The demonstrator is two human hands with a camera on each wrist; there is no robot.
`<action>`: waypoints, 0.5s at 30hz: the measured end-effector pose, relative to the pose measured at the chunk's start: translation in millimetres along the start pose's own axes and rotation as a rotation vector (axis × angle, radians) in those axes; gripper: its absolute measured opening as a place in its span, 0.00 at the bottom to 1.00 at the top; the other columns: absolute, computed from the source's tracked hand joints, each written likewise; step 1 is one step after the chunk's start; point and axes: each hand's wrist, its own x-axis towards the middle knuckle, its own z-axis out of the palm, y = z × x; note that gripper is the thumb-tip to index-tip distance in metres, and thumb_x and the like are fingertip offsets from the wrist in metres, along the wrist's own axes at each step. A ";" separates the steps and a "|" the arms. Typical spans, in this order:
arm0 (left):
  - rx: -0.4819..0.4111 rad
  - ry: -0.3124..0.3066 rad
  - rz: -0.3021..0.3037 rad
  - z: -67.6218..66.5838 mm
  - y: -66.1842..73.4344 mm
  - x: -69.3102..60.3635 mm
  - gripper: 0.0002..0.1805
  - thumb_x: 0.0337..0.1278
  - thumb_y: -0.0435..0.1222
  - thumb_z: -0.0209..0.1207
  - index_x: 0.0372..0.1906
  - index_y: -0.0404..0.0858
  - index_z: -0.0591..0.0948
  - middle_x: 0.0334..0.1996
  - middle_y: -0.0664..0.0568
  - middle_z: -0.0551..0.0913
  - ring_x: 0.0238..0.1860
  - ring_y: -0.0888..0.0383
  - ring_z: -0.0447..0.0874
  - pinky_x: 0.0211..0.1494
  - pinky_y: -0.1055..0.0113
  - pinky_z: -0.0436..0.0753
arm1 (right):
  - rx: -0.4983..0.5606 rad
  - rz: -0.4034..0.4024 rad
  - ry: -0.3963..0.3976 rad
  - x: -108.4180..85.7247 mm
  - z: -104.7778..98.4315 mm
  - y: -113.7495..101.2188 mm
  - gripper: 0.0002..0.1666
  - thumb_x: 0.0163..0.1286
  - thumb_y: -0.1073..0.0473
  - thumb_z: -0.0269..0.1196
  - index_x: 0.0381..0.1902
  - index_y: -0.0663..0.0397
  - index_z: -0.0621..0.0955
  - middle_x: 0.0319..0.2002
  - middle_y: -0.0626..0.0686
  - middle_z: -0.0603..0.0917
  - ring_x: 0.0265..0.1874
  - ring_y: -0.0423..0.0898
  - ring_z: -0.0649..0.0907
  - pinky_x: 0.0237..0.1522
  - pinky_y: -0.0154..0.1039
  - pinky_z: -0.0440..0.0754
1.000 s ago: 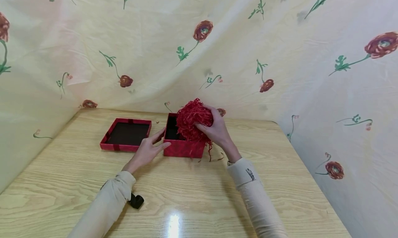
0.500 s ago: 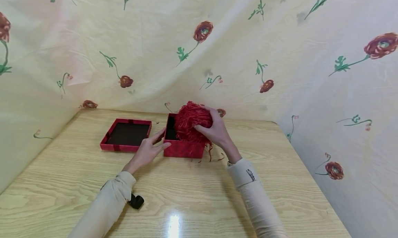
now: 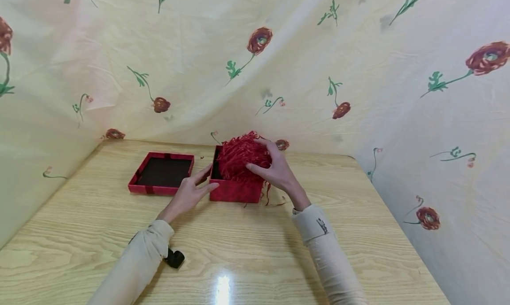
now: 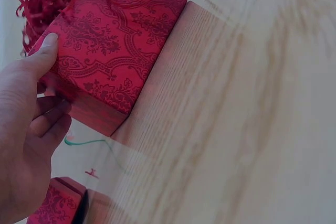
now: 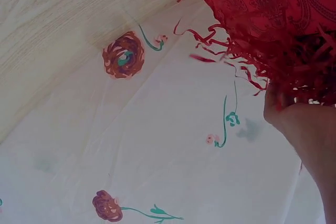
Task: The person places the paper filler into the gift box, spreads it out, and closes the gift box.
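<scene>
A red patterned gift box (image 3: 233,191), open at the top with a dark interior, stands near the back of the table. My left hand (image 3: 188,197) holds its front left corner, the thumb on the front wall and the fingers along the left side, as the left wrist view (image 4: 39,59) confirms. A big tangle of red shredded paper (image 3: 240,159) fills most of the box opening and heaps above the rim. My right hand (image 3: 278,170) grips this paper from the right, thumb in front. In the right wrist view the paper (image 5: 294,64) hides most of its fingertips.
Left of the box, the red lid (image 3: 153,190) lies with its black inside up. A small black object (image 3: 174,257) sits by my left sleeve. Loose paper strands (image 3: 268,194) hang at the box's right. Floral cloth (image 3: 191,75) rises behind the table.
My right hand has moved slightly left and down with the shredded paper, which now sits lower and covers more of the opening. The left hand and the box have stayed put.
</scene>
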 end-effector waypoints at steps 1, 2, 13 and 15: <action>0.000 0.001 0.000 0.2 -0.3 0.3 0.39 0.72 0.46 0.64 0.81 0.42 0.62 0.72 0.31 0.68 0.24 0.45 0.82 0.62 0.43 0.77 | -0.003 -0.003 -0.006 -0.6 -0.2 -0.1 0.45 0.67 0.51 0.73 0.77 0.53 0.68 0.72 0.53 0.70 0.72 0.51 0.67 0.70 0.60 0.66; -0.002 0.000 0.000 0.2 -0.5 0.4 0.40 0.72 0.46 0.64 0.81 0.42 0.62 0.72 0.31 0.68 0.19 0.47 0.78 0.61 0.45 0.78 | -0.005 -0.006 -0.014 -1.1 -0.3 -0.3 0.45 0.67 0.51 0.73 0.77 0.53 0.68 0.73 0.54 0.69 0.73 0.52 0.67 0.70 0.61 0.65; -0.003 0.005 0.006 1.4 -1.1 0.7 0.39 0.73 0.45 0.63 0.81 0.41 0.62 0.67 0.28 0.73 0.10 0.64 0.52 0.51 0.52 0.78 | -0.055 -0.084 -0.076 1.1 7.4 2.0 0.42 0.68 0.54 0.72 0.74 0.60 0.69 0.71 0.61 0.71 0.73 0.58 0.67 0.70 0.64 0.65; -0.003 0.006 0.010 1.2 -0.8 0.7 0.39 0.73 0.45 0.63 0.81 0.40 0.63 0.74 0.31 0.65 0.11 0.62 0.60 0.56 0.48 0.79 | -0.076 -0.098 -0.086 3.0 10.3 2.0 0.41 0.69 0.56 0.72 0.74 0.61 0.69 0.70 0.61 0.71 0.72 0.56 0.67 0.70 0.62 0.66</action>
